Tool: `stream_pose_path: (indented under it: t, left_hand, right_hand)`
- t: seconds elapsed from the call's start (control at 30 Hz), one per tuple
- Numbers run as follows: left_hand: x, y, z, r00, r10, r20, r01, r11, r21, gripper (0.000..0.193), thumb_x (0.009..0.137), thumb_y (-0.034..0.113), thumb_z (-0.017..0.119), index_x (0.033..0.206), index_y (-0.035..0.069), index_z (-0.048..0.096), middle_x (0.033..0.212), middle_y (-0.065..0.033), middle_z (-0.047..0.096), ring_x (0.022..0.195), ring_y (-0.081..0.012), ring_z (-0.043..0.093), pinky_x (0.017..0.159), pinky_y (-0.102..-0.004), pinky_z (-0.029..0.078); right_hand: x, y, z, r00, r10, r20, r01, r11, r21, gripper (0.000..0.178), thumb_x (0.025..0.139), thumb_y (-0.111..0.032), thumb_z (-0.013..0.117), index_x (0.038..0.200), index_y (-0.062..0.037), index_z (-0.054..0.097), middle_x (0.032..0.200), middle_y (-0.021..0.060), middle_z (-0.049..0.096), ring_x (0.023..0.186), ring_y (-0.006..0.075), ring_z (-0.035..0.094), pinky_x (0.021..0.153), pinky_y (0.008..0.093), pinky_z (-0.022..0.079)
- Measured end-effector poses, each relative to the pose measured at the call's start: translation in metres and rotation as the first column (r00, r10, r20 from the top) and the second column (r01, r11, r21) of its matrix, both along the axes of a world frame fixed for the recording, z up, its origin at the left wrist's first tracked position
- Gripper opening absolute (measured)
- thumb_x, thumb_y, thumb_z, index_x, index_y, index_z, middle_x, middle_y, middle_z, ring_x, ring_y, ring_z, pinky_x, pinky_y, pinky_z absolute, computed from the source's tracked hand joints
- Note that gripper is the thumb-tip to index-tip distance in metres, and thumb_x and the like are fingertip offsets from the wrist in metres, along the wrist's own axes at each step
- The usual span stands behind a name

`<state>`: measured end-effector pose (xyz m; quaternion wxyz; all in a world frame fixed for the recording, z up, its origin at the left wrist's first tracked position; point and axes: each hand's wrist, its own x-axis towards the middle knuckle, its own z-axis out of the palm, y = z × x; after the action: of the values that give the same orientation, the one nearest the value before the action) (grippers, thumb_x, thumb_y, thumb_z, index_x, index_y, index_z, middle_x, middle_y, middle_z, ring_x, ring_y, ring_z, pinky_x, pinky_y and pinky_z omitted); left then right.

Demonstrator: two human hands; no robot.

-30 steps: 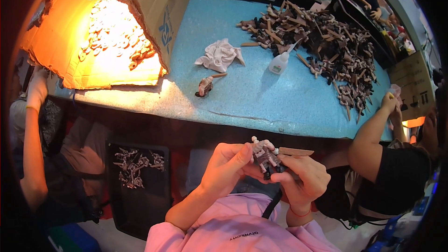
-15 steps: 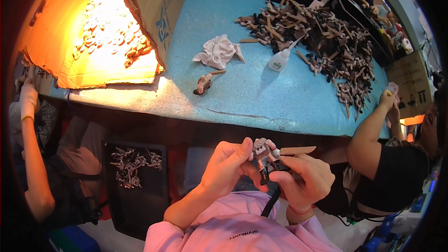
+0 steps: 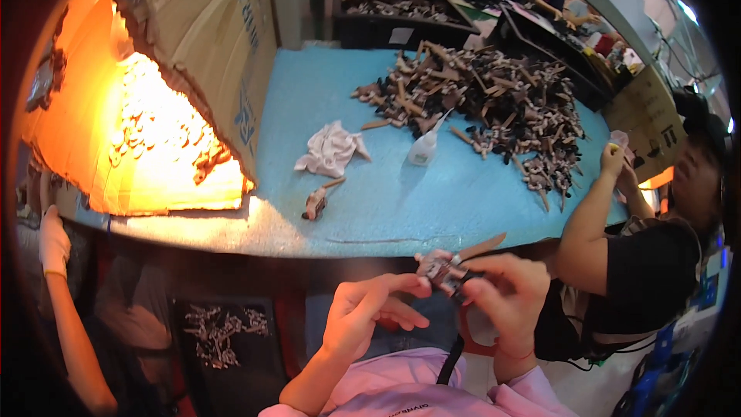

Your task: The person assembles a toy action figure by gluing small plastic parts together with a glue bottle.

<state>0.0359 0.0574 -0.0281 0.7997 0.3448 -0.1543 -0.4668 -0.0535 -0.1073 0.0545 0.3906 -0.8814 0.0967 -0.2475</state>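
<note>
A small figurine with a pale and brown body, dark legs and a long flat brown piece sticking out is held above my lap, just off the table's near edge. My right hand grips it by its lower part between thumb and fingers. Beside it my left hand has its fingers stretched out and apart. One left fingertip is at the figurine's edge; whether it touches, I cannot tell. On the blue table lie a similar single figurine, a crumpled white cloth and a white squeeze bottle with a thin nozzle.
A big heap of figurines covers the table's far right. On the left stands a cardboard box, brightly lit inside, with small parts. A black tray below the table holds several pieces. People sit at both sides; one wears a glove.
My view has tilted up, showing more of the far side. My left fingers have let go of the figurine and spread; it is now tilted in my right hand.
</note>
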Motion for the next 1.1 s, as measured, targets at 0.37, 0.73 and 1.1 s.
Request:
stream_pose_path:
  t: [0.37,0.73,1.1]
  left_hand:
    - [-0.011,0.013,-0.017,1.0,0.017,0.006,-0.017,1.0,0.02,0.039,0.093,0.022,0.042,0.104,-0.013,0.055,0.095,-0.0235,0.061,0.072,-0.0283,0.064,0.06,-0.032,0.052]
    - [-0.016,0.015,-0.029,1.0,0.005,-0.016,-0.004,0.996,0.09,0.035,0.094,0.022,0.042,0.107,-0.006,0.057,0.098,-0.0173,0.062,0.076,-0.0218,0.064,0.065,-0.0276,0.051]
    - [-0.006,0.012,-0.018,0.625,0.375,0.684,-0.61,0.782,0.129,0.014,0.086,0.002,0.051,0.09,-0.006,0.061,0.08,-0.0124,0.06,0.062,-0.0181,0.059,0.058,-0.0259,0.048]
  right_hand:
    - [0.146,-0.121,0.036,0.99,-0.007,0.142,-0.045,0.932,0.36,0.026,0.082,-0.018,0.061,0.074,0.0063,0.06,0.063,0.008,0.059,0.049,0.0109,0.055,0.044,0.0203,0.046]
    - [0.249,-0.177,0.045,0.978,0.006,0.207,0.042,0.972,-0.23,0.023,0.083,-0.014,0.06,0.097,0.0027,0.063,0.07,0.0092,0.065,0.063,0.0123,0.065,0.056,0.022,0.052]
    - [0.131,-0.136,-0.004,0.998,-0.038,-0.052,0.019,0.948,-0.318,0.015,0.082,-0.009,0.059,0.092,0.0012,0.064,0.064,0.003,0.062,0.057,0.0057,0.057,0.049,0.0183,0.045]
